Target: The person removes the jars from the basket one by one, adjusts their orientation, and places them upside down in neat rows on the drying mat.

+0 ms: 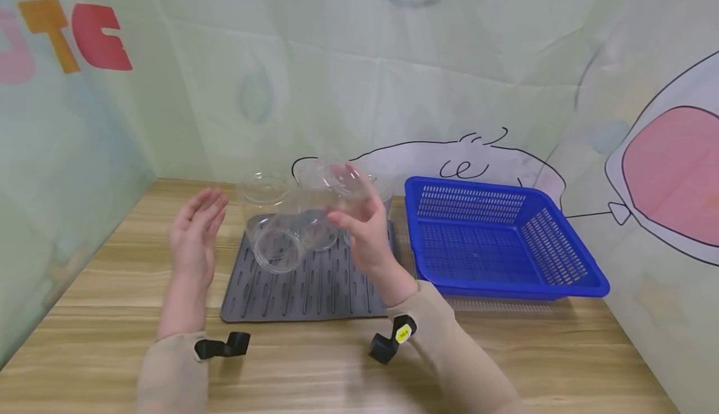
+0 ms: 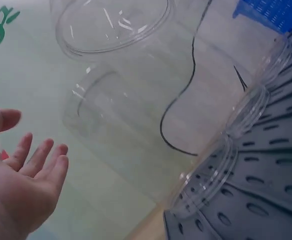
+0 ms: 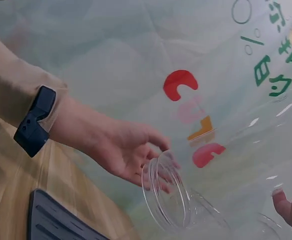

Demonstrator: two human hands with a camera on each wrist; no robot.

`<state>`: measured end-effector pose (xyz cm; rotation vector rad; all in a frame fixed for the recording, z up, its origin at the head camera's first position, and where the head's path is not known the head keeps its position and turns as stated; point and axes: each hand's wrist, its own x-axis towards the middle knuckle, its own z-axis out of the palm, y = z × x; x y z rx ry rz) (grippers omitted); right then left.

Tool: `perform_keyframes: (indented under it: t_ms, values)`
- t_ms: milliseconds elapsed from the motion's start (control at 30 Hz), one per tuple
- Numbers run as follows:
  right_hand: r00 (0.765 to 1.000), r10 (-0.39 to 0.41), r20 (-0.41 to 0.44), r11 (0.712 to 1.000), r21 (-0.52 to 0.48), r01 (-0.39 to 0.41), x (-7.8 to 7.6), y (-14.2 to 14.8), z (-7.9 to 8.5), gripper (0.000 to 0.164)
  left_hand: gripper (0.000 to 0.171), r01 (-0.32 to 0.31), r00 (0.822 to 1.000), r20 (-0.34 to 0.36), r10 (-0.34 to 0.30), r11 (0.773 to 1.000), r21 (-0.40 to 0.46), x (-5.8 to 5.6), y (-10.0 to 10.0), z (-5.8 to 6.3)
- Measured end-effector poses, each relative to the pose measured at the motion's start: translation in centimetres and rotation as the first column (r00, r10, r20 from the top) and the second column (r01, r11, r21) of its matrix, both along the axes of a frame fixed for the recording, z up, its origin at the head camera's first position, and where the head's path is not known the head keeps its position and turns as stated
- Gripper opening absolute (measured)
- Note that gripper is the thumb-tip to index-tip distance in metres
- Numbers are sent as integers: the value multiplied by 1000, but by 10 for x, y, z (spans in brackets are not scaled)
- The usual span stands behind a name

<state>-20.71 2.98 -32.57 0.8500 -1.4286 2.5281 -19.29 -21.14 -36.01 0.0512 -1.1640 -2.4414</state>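
In the head view, my right hand grips a clear plastic cup, thumb on the near side and fingers on the far side. The cup is lifted above a grey drying mat, and its broad round end shows in the left wrist view. Several more clear cups stand on the mat, rims apparently down; their transparent walls overlap. My left hand is raised left of the cups, touching nothing, its fingers loosely bent in the left wrist view.
A blue plastic basket with slotted walls stands right of the mat on the wooden table. A printed cloth hangs behind the table and along its sides.
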Motion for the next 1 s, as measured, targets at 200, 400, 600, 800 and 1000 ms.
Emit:
perform_keyframes:
  t_ms: [200,400,600,800,1000]
  values:
    - [997,70,-44,987,151,-63,3,-17,-5,109,28,71,981,183,-59,996,-56,-8,-13,-23]
    - [995,94,-39,967,242,-82,6,-30,-14,89,46,140,935,350,-60,968,-207,-15,-20,-43]
    - [998,58,-10,928,370,-50,10,-41,-26,80,63,256,891,444,-95,912,-319,-15,-26,-56]
    - [999,37,3,891,454,-34,12,-52,-35,80,67,300,877,470,-99,876,-376,-15,-27,-67]
    - [999,38,24,884,466,-44,13,-62,-39,80,67,323,856,509,-88,860,-395,-18,-25,-74]
